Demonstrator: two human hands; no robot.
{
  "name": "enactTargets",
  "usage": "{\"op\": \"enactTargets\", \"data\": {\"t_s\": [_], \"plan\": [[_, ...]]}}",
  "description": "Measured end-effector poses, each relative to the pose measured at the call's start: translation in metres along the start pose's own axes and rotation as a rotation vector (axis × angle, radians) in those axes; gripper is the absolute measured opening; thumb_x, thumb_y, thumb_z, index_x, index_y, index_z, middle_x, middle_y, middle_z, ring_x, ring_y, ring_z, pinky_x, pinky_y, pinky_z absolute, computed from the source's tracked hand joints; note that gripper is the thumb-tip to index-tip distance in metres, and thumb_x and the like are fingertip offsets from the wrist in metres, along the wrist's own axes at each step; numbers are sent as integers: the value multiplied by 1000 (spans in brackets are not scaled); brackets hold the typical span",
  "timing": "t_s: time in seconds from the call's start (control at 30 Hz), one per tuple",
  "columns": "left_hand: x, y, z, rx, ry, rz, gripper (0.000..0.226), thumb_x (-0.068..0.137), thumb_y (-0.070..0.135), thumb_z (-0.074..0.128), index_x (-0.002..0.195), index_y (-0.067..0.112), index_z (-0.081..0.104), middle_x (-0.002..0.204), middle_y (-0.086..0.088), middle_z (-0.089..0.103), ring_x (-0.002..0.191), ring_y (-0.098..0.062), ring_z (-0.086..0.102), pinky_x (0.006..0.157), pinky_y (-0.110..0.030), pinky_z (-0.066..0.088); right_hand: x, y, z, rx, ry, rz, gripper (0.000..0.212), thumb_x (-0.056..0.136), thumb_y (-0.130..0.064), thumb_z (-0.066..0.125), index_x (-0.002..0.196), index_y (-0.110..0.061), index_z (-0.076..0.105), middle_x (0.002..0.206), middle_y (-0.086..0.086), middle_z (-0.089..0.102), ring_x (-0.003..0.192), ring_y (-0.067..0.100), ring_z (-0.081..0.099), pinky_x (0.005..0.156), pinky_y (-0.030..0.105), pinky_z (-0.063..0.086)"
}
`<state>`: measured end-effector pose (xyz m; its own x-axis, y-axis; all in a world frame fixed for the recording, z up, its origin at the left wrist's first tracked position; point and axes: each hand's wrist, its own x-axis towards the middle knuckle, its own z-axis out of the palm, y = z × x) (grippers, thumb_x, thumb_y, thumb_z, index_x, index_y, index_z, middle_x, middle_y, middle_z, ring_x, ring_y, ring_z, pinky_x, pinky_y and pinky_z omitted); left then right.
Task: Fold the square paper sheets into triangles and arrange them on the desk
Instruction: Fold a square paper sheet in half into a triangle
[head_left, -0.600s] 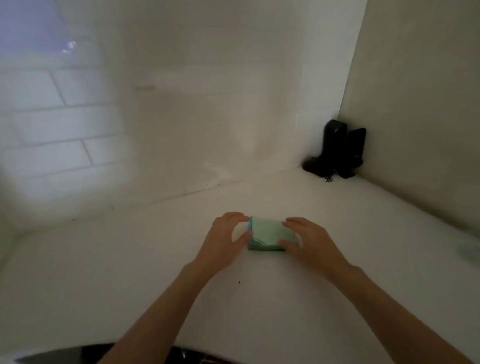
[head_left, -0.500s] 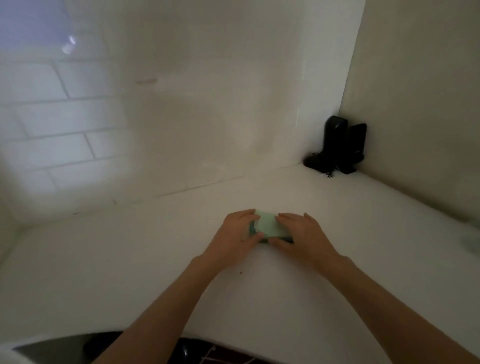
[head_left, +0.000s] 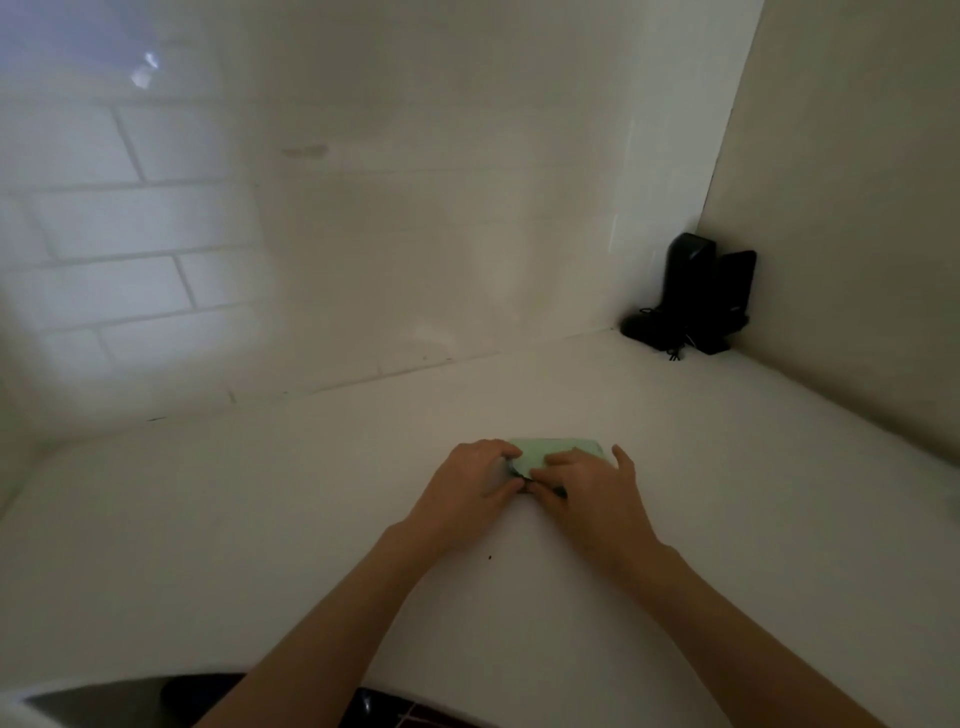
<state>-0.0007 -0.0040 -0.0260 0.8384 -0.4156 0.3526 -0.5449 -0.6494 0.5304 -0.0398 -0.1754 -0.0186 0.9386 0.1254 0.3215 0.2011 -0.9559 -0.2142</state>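
Both hands are down on the green paper, and it's a two-handed clamp. The left hand curls its fingers over the paper's left edge, thumb tucked in low against the near corner, so that side is pinned. The right hand lies over the near right part, fingers bent and pressing the sheet flat, with the thumb splayed out to the right and touching nothing I can make out. Fingertips of the two hands almost meet over the near edge, and that looks like the point of it: one hand anchors, the other bears down where a crease would run. Whether a corner is actually pinched under those fingers, I cannot tell; they hide it.

Only the far strip of paper shows beyond the knuckles, lying flat on the white desk, roughly mid-desk and well apart from the black speakers parked back in the corner. Working out in the open gives both forearms room to come in square.

My read: a fold is being set, not finished. No finished triangles are visible anywhere on the desk, so the arranging hasn't begun.
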Motion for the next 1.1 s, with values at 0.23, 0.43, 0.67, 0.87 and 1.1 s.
{"op": "enactTargets", "data": {"t_s": [0.23, 0.43, 0.67, 0.87, 1.1], "plan": [[-9, -4, 6, -30, 85, 74, 29, 86, 26, 66, 113, 17, 62, 119, 0, 60, 109, -19, 52, 93, -17, 33, -13, -3, 11, 38, 357, -43, 13, 72, -32, 62, 62, -29, 70, 69, -15, 68, 73, 12, 65, 98, 35, 25], [-20, 5, -2, -33, 174, 162, 26, 80, 17, 68, 104, 25, 66, 118, 3, 52, 107, -13, 44, 93, -6, 27, -21, -1, -2, 71, 385, 25, 11, 64, -44, 75, 65, -34, 71, 78, -20, 68, 79, 11, 55, 76, 30, 24], [-46, 34, -16, 89, 309, 432, 10, 88, 24, 66, 95, 18, 71, 107, 0, 59, 99, -17, 47, 84, -21, 37, -53, -3, -37, 40, 580, -203, 12, 73, -37, 72, 67, -27, 70, 78, -16, 66, 73, 12, 52, 68, 30, 31], [-81, 37, -2, 27, 131, 474, 14, 90, 23, 59, 86, 14, 69, 90, 3, 65, 85, -15, 56, 75, -28, 46, -101, -4, -22, 85, 321, -162, 21, 75, -47, 55, 69, -31, 68, 74, -18, 64, 72, 3, 51, 68, 23, 28], [-94, 36, 3, -82, 25, 288, 22, 83, 40, 61, 83, 20, 71, 91, 8, 68, 85, -7, 57, 79, -20, 44, -116, -10, -12, 245, 131, -39, 32, 80, -55, 49, 79, -32, 71, 82, -17, 63, 76, 3, 57, 70, 26, 44]]}}
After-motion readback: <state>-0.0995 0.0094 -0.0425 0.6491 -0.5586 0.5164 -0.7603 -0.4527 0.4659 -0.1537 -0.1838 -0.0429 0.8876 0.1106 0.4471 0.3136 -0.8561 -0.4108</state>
